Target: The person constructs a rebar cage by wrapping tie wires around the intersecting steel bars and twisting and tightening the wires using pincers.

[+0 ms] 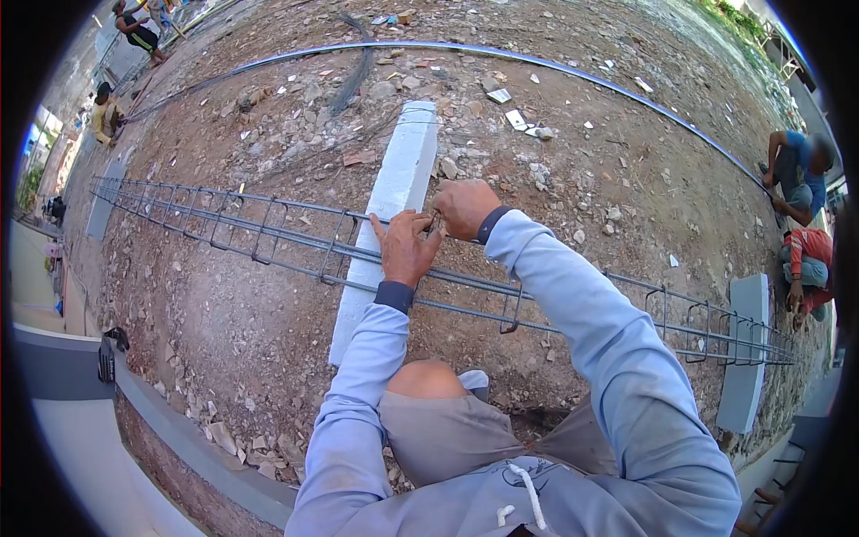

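Note:
A long rebar cage [295,237] of steel rods and square stirrups crosses the view from left to right, resting on a pale block [403,161]. My left hand [407,248] is at the cage just beside the block, its fingers bent together near the upper rod, with the thumb side toward the other hand. Close to its right, my right hand [465,208] is closed in a pinch at the same spot. What lies between the fingertips of both hands is too small to make out.
More pale blocks support the cage at the far left [107,201] and right [747,349]. Two people [799,179] crouch at the right; others are at the upper left. A long metal strip [537,58] curves across the rubble. A low wall edge [197,447] runs lower left.

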Demonstrator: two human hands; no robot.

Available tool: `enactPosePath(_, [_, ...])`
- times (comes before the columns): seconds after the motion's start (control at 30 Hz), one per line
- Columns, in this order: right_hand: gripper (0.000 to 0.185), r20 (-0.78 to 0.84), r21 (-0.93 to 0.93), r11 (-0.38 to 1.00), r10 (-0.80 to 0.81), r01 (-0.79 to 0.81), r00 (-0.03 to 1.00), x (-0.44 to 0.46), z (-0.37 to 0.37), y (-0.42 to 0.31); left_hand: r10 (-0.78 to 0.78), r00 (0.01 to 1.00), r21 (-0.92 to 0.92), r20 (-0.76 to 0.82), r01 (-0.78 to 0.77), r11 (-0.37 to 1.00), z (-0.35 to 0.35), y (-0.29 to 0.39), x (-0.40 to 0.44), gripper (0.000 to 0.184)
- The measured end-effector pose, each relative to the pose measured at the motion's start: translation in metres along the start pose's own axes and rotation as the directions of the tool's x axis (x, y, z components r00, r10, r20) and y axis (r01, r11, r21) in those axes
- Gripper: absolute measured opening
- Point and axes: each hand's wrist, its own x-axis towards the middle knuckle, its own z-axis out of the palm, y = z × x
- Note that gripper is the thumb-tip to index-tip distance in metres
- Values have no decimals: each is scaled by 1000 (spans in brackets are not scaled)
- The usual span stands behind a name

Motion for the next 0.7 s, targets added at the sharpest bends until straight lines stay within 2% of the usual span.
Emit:
enactPosePath(0.2, [12,-106,-119,988,-112,99,988,9,-9,11,-40,998,-65,-52,37,997,1,-1,3,19])
enactPosePath(0.27, [12,-153,-142,983,-134,112,979,17,-7,16,-136,991,-102,-13,134,986,-1,0,9,18])
enactPosePath(0.37, [13,-126,-142,988,-86,68,988,21,-11,9,-242,969,-133,43,246,960,-10,11,16,15])
enactPosePath(0.47, [17,-35,-35,990,134,-136,990,22,7,11,-277,958,-85,78,283,955,-12,15,19,13])
enactPosePath(0.57, [23,194,-30,982,189,-187,963,11,7,16,-273,959,-41,79,277,960,-12,14,18,14])
enactPosePath(0.6, [27,214,8,983,177,-183,961,6,6,16,-264,962,-35,75,267,963,-12,15,18,14])
enactPosePath(0.7, [28,406,142,986,27,-92,914,13,2,21,-200,980,-32,19,201,979,-5,13,14,15])
